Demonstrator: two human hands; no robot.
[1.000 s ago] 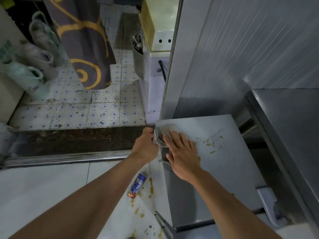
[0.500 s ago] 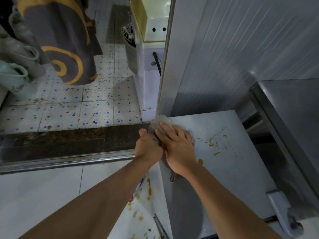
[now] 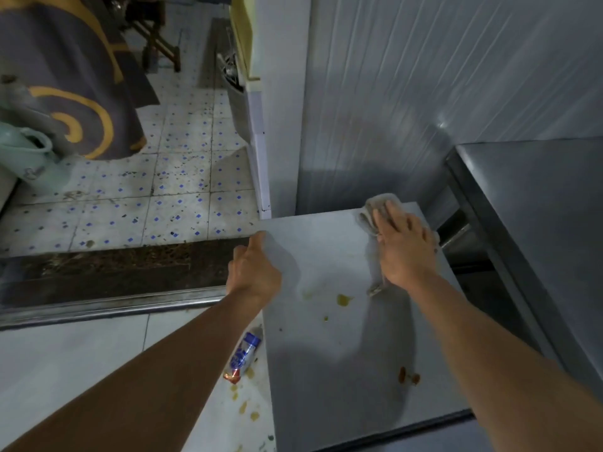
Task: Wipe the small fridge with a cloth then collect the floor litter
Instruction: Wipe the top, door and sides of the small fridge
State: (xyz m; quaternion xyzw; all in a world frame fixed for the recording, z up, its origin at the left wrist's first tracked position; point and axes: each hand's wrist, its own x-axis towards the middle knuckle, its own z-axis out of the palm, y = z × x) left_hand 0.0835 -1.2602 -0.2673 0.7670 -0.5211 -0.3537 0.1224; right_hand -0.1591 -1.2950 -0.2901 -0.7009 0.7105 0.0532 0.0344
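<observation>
The small fridge's grey top (image 3: 339, 347) fills the middle of the view, with brown and yellow stains near its centre and front. My right hand (image 3: 403, 247) lies flat with straight fingers on a grey cloth (image 3: 375, 207) at the top's far right corner. My left hand (image 3: 256, 267) grips the top's far left edge, its fingers curled over the rim. A blue-and-white wrapper with a red end (image 3: 243, 355) lies on the white floor beside the fridge's left side, among yellow spots.
A corrugated metal wall (image 3: 408, 93) rises behind the fridge. A steel counter (image 3: 535, 230) stands to the right. Beyond a dark threshold (image 3: 107, 272) lies a speckled tile floor (image 3: 169, 197) with a pale green bucket (image 3: 26, 158) and a grey-and-yellow hanging cloth (image 3: 68, 79).
My right hand slid the cloth from the fridge top's far left corner across to the far right corner. My left hand stayed at the left edge, and the central smears are fainter.
</observation>
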